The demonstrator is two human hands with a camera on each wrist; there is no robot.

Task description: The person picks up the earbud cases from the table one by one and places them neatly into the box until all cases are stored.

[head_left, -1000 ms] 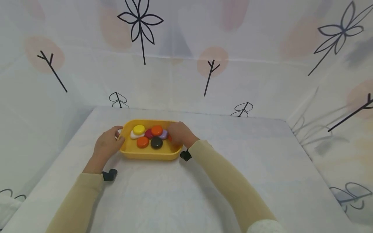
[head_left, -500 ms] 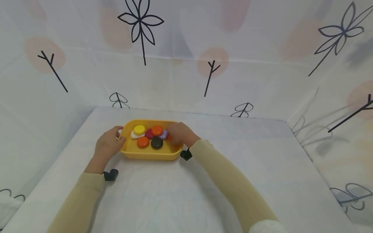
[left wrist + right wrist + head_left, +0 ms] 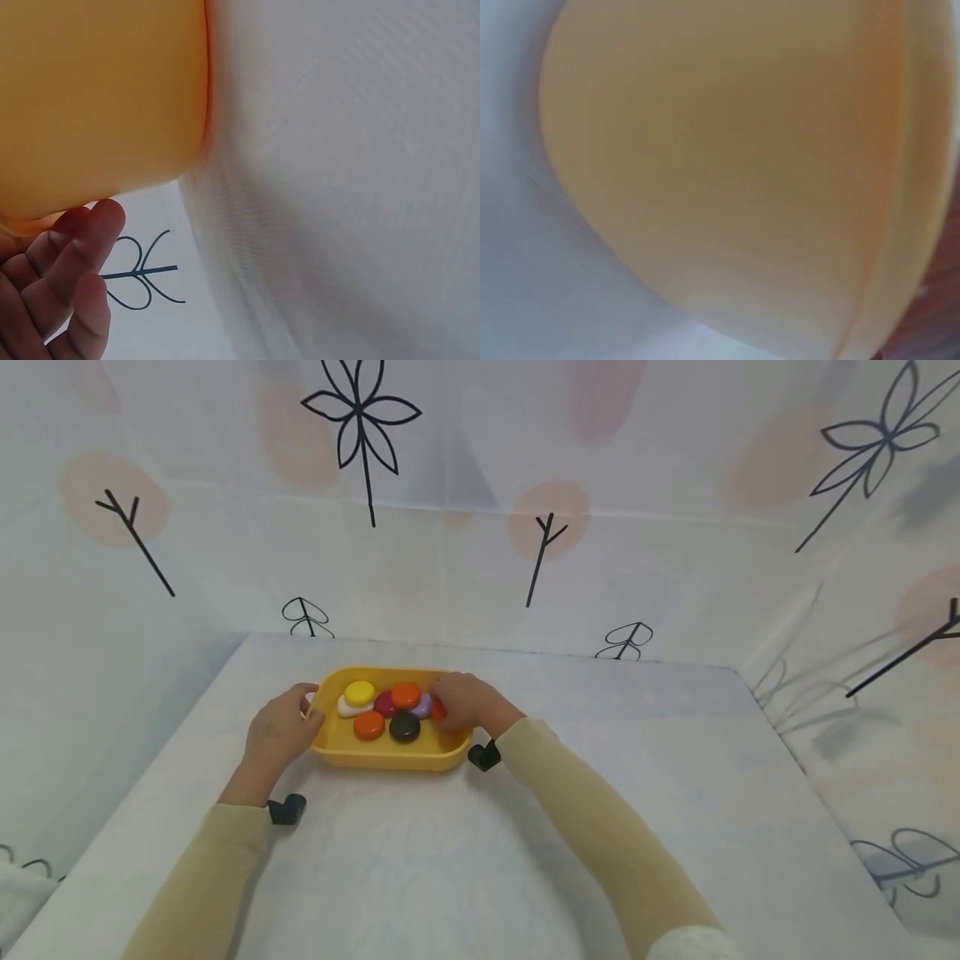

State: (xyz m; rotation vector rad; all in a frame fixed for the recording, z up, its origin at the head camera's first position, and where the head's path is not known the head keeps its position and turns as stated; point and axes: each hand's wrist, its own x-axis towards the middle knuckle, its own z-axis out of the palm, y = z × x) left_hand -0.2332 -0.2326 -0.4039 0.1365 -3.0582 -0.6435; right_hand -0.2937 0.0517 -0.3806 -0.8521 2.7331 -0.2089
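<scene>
A yellow plastic tray [image 3: 390,760] stands on the white-covered table. At its left end my left hand [image 3: 277,727] holds the rim, with thumb and fingers at the edge; in the left wrist view its bent fingers [image 3: 105,217] touch the tray's outer side. My right hand [image 3: 468,702] reaches over the right end into the tray. Its fingers pinch a red piece [image 3: 438,710], mostly hidden by the hand. Beside it lie smooth rounded pieces: yellow [image 3: 360,693], white [image 3: 347,708], dark red [image 3: 385,703], purple [image 3: 422,707], black [image 3: 405,727] and orange ones [image 3: 369,725].
The white table cover [image 3: 420,860] extends around the tray. Behind it rises a pale cloth wall [image 3: 450,577] with printed flowers and twigs. In the right wrist view the tray's outer wall [image 3: 720,165] fills most of the picture.
My right hand has shifted slightly to the right, and a little more of the red piece shows at its fingertips. The left hand and tray stay nearly in place.
</scene>
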